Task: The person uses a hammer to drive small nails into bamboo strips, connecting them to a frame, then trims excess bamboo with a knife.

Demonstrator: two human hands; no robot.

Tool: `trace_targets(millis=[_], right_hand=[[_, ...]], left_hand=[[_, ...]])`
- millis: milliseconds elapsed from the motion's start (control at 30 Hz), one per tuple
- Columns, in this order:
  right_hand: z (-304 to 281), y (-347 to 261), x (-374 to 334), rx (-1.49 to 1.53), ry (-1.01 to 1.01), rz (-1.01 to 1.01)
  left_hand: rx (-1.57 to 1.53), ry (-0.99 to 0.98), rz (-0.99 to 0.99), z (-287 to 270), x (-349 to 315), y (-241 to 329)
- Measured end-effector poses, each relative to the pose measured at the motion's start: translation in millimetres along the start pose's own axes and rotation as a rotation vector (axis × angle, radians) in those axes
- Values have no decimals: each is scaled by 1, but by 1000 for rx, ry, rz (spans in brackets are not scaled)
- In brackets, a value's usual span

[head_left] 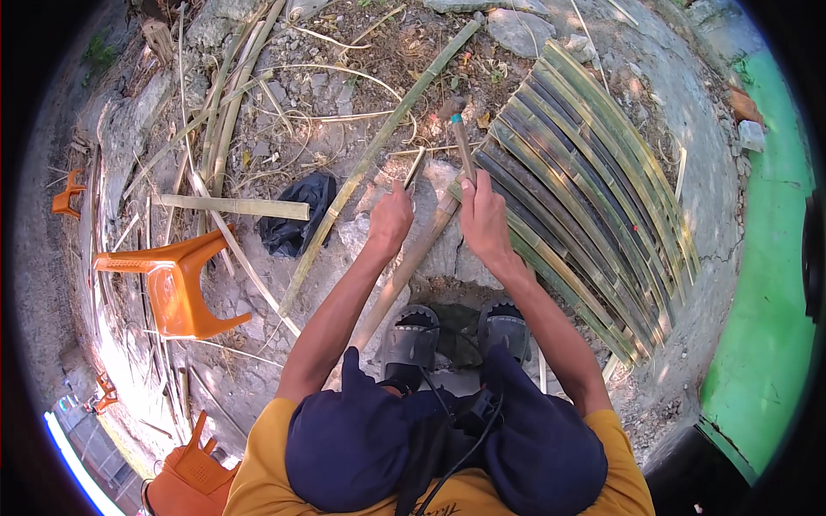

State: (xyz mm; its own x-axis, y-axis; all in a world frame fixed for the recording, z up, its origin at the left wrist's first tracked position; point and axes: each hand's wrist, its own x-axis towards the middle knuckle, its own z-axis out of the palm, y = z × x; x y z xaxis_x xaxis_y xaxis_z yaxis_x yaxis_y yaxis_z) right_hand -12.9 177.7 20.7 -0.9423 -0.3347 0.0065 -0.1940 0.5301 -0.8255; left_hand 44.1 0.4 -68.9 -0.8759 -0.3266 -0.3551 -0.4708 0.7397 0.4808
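Note:
My right hand is closed round the wooden handle of a hammer. Its dark head points away from me, with a teal band just below it. In my left hand, the fingers grip a short narrow strip with a dark face and pale edges; whether it is a blade or split bamboo I cannot tell. Just right of my right hand lies a panel of bamboo slats set side by side, green, tan and dark brown. A round wooden pole slants between my forearms, its far end against the panel's near left corner.
A long bamboo strip lies diagonally left of my hands. Further left are a black plastic bag, a flat bamboo piece and an orange plastic stool on its side. Loose bamboo and stones litter the ground. A green surface borders the right.

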Motion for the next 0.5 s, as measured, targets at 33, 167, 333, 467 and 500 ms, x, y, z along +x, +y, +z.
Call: trace_targets(millis=[33, 167, 333, 467, 500], right_hand=[[2, -5, -1, -1, 1, 0], [19, 16, -23, -59, -82, 26], [18, 45, -25, -74, -109, 162], [3, -13, -14, 149, 0, 103], [4, -17, -14, 216, 41, 75]], left_hand=[[-1, 0, 1, 1, 1, -2], [-32, 36, 42, 4, 4, -2], [18, -24, 23, 3, 4, 11], [12, 13, -3, 5, 1, -4], [7, 14, -4, 6, 0, -7]])
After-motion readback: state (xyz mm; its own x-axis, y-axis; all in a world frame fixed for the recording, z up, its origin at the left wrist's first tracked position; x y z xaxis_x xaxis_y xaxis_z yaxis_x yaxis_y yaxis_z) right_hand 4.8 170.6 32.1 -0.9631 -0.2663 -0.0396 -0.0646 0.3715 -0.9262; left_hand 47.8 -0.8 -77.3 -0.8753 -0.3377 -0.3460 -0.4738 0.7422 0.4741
